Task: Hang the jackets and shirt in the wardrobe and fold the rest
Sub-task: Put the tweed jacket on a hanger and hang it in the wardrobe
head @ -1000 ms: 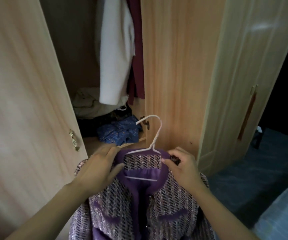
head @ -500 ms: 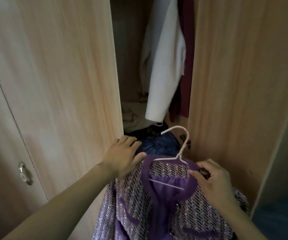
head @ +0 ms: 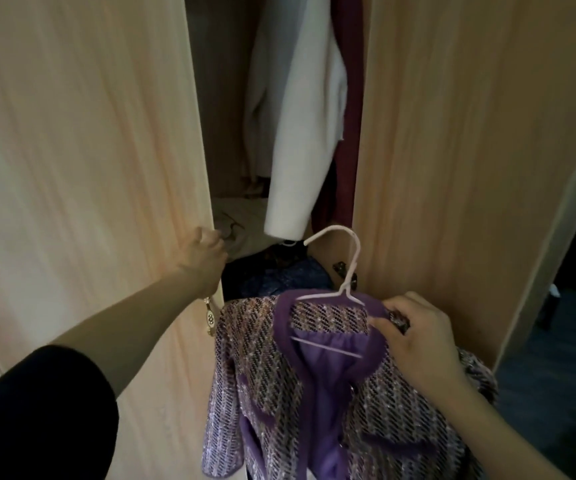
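A purple tweed jacket [head: 272, 382] hangs on a white wire hanger [head: 347, 271] in front of the wardrobe opening. My right hand [head: 414, 336] grips the jacket's right shoulder and the hanger end under it. My left hand [head: 205, 254] is curled around the edge of the left wardrobe door [head: 89, 161], away from the jacket. Inside the wardrobe hang a white jacket [head: 300, 126] and a dark red garment [head: 347, 140] behind it.
The right wardrobe door [head: 452, 161] stands open close to the hanger hook. A gold door handle [head: 210, 315] sits below my left wrist. Crumpled pale and blue clothes [head: 290, 275] lie on the wardrobe floor. Dark carpet [head: 553, 393] lies to the right.
My left hand has let go of the jacket's collar and moved up left onto the left door's edge. The right hand still holds the jacket, and the view has shifted left.
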`<state>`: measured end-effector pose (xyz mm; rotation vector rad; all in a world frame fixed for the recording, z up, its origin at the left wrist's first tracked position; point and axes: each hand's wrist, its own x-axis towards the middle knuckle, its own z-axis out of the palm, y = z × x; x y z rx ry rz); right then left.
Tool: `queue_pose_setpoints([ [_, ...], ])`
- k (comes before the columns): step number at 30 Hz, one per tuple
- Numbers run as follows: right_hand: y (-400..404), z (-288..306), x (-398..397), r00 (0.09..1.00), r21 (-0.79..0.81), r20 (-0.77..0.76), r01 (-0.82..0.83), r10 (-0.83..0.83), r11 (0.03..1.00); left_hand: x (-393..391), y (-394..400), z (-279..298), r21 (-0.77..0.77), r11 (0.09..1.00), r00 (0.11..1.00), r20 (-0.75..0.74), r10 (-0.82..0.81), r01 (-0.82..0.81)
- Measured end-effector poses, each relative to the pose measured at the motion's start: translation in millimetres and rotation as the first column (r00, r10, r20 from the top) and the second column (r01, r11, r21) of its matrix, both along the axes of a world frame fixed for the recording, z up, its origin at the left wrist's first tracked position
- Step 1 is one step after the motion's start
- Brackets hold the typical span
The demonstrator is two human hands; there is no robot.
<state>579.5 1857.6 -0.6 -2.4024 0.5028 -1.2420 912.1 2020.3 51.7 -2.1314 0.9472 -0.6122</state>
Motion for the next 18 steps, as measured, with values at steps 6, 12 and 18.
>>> queue_pose_setpoints([
  [6, -0.9, 4.2, -8.2, 0.998, -0.012, -0.008, 0.055, -0.055, 0.998, -11.7, -12.5, -1.3, 0.118, 0.989, 0.995, 0.072, 0.076, -0.084],
  [12, -0.2, 1.6, -24.2, 0.998, 0.013, -0.004, 0.057, -0.057, 0.998, -30.9, -22.4, -13.2, 0.172, 0.974, 0.981, 0.151, 0.120, -0.145],
  [18, -3.1, -0.6, -34.1, 1.000, 0.042, 0.030, 0.002, -0.003, 0.999, -71.7, -4.9, -20.0, 0.117, 0.989, 0.984, 0.166, 0.068, -0.088],
])
